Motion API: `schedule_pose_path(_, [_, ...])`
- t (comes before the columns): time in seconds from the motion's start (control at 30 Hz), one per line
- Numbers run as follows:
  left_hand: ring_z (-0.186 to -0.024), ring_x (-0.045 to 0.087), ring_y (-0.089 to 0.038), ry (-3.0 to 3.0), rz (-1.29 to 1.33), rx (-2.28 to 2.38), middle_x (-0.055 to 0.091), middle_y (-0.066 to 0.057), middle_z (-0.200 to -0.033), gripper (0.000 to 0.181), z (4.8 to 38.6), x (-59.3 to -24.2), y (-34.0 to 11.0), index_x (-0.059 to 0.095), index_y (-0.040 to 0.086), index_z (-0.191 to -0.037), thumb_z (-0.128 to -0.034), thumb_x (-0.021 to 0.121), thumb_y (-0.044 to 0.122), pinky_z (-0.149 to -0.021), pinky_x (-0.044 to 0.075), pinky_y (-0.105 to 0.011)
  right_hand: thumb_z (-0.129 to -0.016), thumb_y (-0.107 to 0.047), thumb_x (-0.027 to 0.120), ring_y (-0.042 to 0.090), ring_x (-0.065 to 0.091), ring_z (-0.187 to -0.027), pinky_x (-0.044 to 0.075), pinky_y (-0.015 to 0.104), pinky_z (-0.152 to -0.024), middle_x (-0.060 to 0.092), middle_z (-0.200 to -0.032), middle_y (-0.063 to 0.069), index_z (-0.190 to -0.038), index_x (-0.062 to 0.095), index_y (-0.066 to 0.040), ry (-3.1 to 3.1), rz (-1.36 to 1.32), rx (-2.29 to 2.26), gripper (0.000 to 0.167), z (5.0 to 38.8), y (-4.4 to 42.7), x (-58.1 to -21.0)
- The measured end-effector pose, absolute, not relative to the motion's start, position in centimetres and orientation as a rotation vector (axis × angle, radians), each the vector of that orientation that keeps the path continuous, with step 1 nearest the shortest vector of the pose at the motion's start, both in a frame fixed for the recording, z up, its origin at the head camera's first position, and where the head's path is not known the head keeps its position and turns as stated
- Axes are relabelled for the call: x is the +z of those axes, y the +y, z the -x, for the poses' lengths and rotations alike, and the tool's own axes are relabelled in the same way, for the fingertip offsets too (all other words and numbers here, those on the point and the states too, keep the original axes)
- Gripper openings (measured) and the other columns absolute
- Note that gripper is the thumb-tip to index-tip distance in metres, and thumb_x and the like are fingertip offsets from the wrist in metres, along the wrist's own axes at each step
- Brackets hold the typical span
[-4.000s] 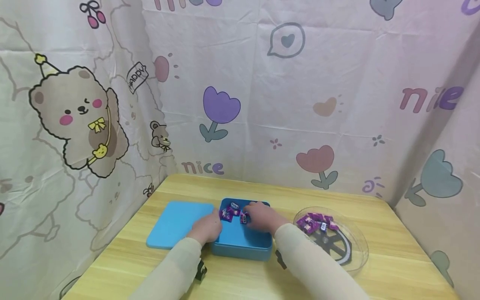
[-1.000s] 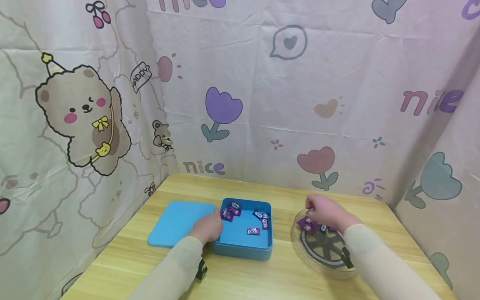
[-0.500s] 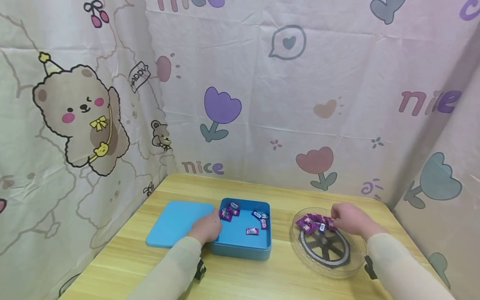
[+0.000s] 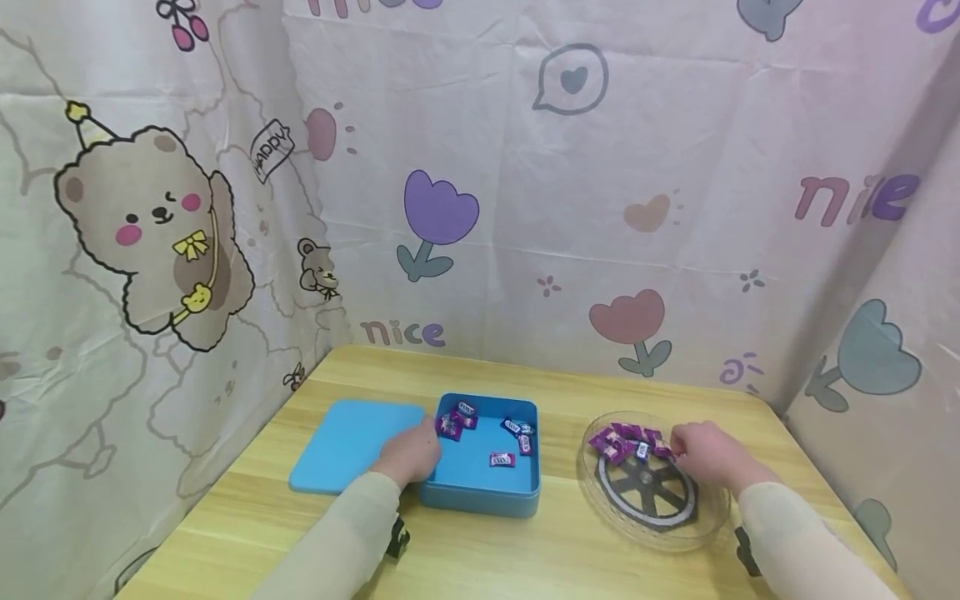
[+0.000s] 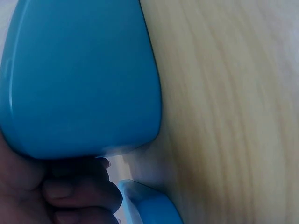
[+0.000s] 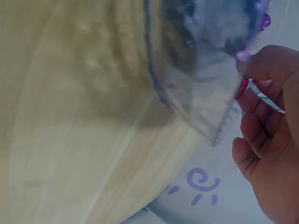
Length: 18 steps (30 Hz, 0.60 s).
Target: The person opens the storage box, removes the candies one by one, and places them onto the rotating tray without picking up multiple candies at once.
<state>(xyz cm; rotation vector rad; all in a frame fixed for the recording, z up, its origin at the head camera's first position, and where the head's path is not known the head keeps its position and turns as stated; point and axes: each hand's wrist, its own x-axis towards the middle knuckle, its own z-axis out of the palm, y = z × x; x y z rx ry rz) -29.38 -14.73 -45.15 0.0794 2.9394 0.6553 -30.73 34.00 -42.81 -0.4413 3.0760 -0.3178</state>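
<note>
My left hand (image 4: 411, 451) grips the left wall of an open light-blue box (image 4: 480, 502); in the left wrist view its curled fingers (image 5: 86, 193) lie against the outer wall. Inside the box are several wrapped candies (image 4: 502, 460), at the back left, right side and front. My right hand (image 4: 708, 454) is at the right back of a clear round dish (image 4: 712, 521). Between thumb and forefinger it pinches a wrapped candy (image 6: 242, 87), mostly hidden by the fingers. More purple-wrapped candies (image 4: 613, 448) lie in a heap at the dish's back.
A flat light-blue lid (image 4: 345, 450) lies on the wooden table (image 4: 555, 550), left of the box. A dark wheel-like pattern (image 4: 647, 483) shows through the dish bottom. Printed curtains (image 4: 525, 208) stand behind and at both sides.
My right hand has left the box, where more candies now lie, and moved to the dish. There it shifted from the back left to the right. My left hand stays at the box.
</note>
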Motion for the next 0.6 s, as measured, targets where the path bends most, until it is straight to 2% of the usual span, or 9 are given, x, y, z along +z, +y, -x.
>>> schedule_pose_path(0.13, [-0.136,0.045,-0.04,2.94,-0.071,0.668,0.039,-0.026,-0.155,0.058,29.39,-45.01,-14.81,0.026,-0.009,-0.155,-0.1056,0.038,0.018,-0.107,0.038,-0.062,-0.074,-0.002,0.068,0.019,0.047,-0.069,0.043,0.036,-0.062,0.052,-0.069,-0.003,-0.075,0.056,-0.016,3.096,0.478,-0.282,0.019,30.6,34.04,-43.16])
schedule_pose_path(0.27, [-0.137,0.043,-0.041,2.941,-0.071,0.674,0.039,-0.026,-0.155,0.058,29.27,-44.9,-14.81,0.026,-0.009,-0.155,-0.1059,0.038,0.019,-0.107,0.037,-0.062,-0.075,-0.003,0.07,0.021,0.046,-0.071,0.043,0.038,-0.064,0.052,-0.07,-0.003,-0.076,0.057,-0.016,3.101,0.464,-0.252,0.018,30.52,34.08,-43.44])
schedule_pose_path(0.6, [-0.131,0.049,-0.04,2.937,-0.076,0.665,0.043,-0.027,-0.151,0.057,29.12,-44.68,-14.7,0.025,-0.01,-0.154,-0.1062,0.038,0.018,-0.105,0.04,-0.062,-0.078,-0.009,0.075,0.021,0.048,-0.073,0.047,0.043,-0.067,0.055,-0.073,-0.003,-0.08,0.06,-0.015,3.1,0.439,-0.223,0.017,30.48,34.13,-43.72])
